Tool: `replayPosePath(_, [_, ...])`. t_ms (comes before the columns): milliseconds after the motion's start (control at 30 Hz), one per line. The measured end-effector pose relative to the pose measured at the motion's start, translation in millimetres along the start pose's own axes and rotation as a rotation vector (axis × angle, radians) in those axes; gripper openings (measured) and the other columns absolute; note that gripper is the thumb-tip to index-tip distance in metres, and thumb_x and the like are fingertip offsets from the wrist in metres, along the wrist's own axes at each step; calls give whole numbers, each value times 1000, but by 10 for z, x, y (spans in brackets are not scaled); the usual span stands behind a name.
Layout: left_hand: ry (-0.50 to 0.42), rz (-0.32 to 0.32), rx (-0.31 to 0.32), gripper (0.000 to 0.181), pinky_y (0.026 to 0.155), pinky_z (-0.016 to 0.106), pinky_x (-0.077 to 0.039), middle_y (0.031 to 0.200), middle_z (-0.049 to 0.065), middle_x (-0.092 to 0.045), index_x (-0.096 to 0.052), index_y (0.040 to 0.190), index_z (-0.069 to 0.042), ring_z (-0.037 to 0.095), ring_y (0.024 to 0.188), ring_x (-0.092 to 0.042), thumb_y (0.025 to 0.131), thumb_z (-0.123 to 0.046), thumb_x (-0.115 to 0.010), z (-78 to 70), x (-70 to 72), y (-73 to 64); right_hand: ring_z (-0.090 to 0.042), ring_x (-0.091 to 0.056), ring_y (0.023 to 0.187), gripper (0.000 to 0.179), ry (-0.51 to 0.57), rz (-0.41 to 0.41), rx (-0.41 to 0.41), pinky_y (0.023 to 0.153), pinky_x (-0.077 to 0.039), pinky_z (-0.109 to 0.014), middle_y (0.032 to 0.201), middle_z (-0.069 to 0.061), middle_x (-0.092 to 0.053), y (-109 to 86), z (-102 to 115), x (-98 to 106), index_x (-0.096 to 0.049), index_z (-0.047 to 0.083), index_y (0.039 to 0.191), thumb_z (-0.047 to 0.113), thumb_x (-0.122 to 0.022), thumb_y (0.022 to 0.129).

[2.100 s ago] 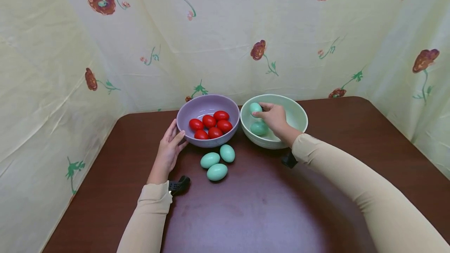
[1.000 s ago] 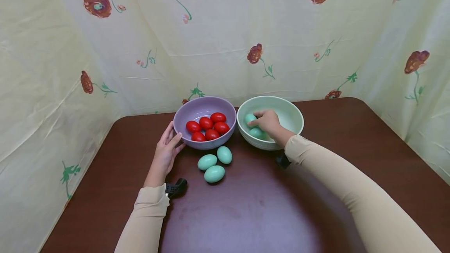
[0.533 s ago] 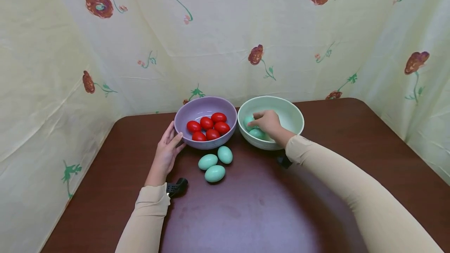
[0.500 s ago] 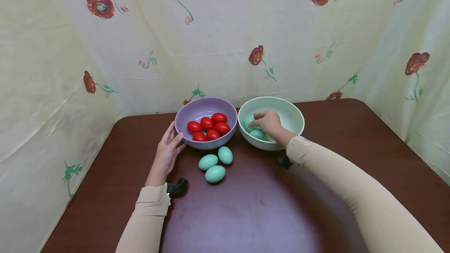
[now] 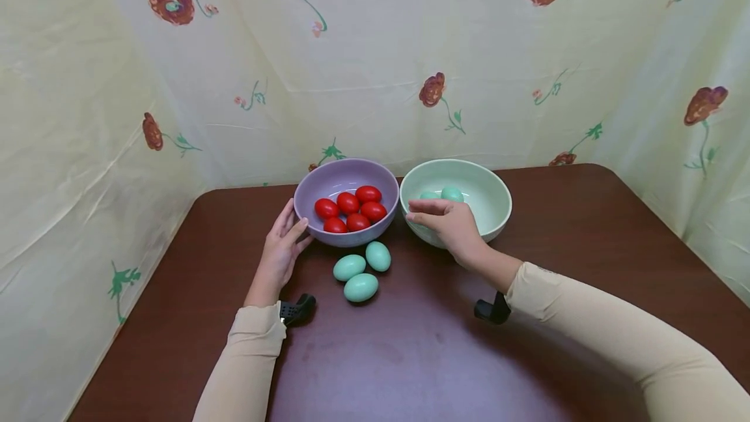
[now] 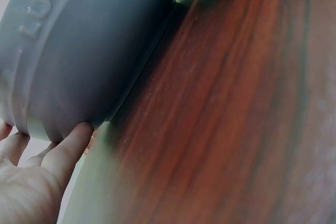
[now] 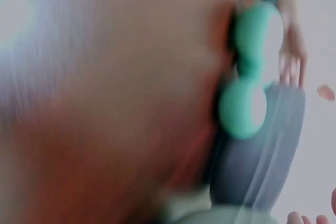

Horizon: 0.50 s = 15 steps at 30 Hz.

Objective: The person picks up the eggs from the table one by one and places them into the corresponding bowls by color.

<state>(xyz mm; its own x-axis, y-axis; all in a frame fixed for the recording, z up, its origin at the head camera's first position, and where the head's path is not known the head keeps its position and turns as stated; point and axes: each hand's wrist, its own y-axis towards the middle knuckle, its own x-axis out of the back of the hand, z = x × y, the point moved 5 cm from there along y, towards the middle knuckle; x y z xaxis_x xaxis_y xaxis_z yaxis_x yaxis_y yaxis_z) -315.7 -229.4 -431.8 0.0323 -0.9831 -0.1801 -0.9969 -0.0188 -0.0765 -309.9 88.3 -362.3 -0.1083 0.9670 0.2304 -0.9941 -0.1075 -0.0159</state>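
Observation:
My left hand point(image 5: 279, 249) rests against the left side of the purple bowl point(image 5: 354, 238), with its fingertips on the outer wall in the left wrist view. Several red eggs point(image 5: 348, 203) lie inside that bowl. Above the front rim of the pale green bowl point(image 5: 487, 187) is my right hand point(image 5: 458, 230), holding nothing, fingers extended to the left. Behind it, two mint-green eggs point(image 5: 452, 194) show in the green bowl; the hand hides part of the interior. On the table, three mint-green eggs point(image 5: 361, 288) sit close together in front of the purple bowl.
Both bowls stand side by side near the back edge of the dark brown table point(image 5: 410, 357). A flower-patterned curtain point(image 5: 363, 109) hangs right behind them. Black straps point(image 5: 299, 310) are worn on the wrists. The right wrist view is blurred.
My right hand has let go of a mint-green egg inside the green bowl and drawn back toward the front rim. The left hand has stayed at the purple bowl.

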Motion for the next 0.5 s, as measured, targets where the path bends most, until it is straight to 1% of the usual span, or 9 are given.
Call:
replayPosePath(67, [0, -2, -3, 67, 112, 43, -41, 169, -6, -12, -18, 160, -28, 20, 151, -31, 103, -22, -53, -6, 7, 6, 1, -67, 100, 39, 54, 56, -14, 86, -53, -12, 115, -8, -75, -86, -7, -91, -70, 3, 123, 19, -76, 87])
replayPosePath(133, [0, 0, -4, 68, 113, 44, -40, 169, -6, -12, -18, 160, -27, 20, 151, -30, 103, -22, -53, -15, 11, 5, 1, -69, 96, 39, 71, 109, -43, 87, -55, -15, 113, -8, -76, -160, -16, -174, -69, 2, 123, 17, -76, 88])
replayPosePath(167, [-2, 2, -4, 68, 113, 44, -40, 169, -6, -11, -17, 160, -27, 20, 151, -30, 103, -21, -53, -18, 12, 5, -1, -71, 95, 39, 61, 128, -56, 87, -56, -17, 112, -8, -76, -192, -20, -211, -70, 2, 123, 17, -76, 88])
replayPosePath(233, [-4, 1, -3, 68, 113, 44, -40, 169, -5, -11, -18, 160, -27, 20, 151, -30, 103, -21, -53, -23, 9, 3, -5, -71, 100, 39, 10, 159, -70, 90, -56, -21, 113, -8, -76, -245, -39, -275, -70, 5, 123, 18, -76, 87])
replayPosePath(300, [0, 2, -1, 68, 114, 44, -40, 169, -6, -11, -17, 160, -27, 20, 151, -29, 103, -21, -53, -23, 9, 3, -11, -70, 106, 40, -54, 160, -71, 93, -55, -27, 116, -10, -75, -282, -69, -319, -71, 6, 123, 20, -77, 86])
replayPosePath(367, [4, 3, 1, 68, 114, 44, -40, 169, -6, -11, -17, 160, -28, 19, 151, -30, 103, -22, -53, -16, 9, 7, -17, -67, 113, 40, -88, 151, -71, 97, -53, -33, 119, -11, -73, -302, -124, -362, -71, 7, 123, 20, -77, 86])
replayPosePath(433, [5, 3, 3, 68, 113, 43, -40, 169, -7, -12, -17, 160, -28, 19, 151, -30, 103, -22, -53, -7, 6, 10, -20, -64, 117, 41, -82, 142, -86, 101, -52, -37, 121, -12, -72, -316, -195, -404, -70, 6, 123, 19, -77, 85])
replayPosePath(500, [3, 4, 7, 68, 113, 43, -41, 169, -7, -12, -18, 160, -28, 19, 151, -31, 103, -22, -54, 5, 4, 12, -21, -64, 117, 41, -59, 135, -107, 101, -51, -36, 122, -12, -72, -326, -270, -442, -70, 4, 124, 18, -77, 86])
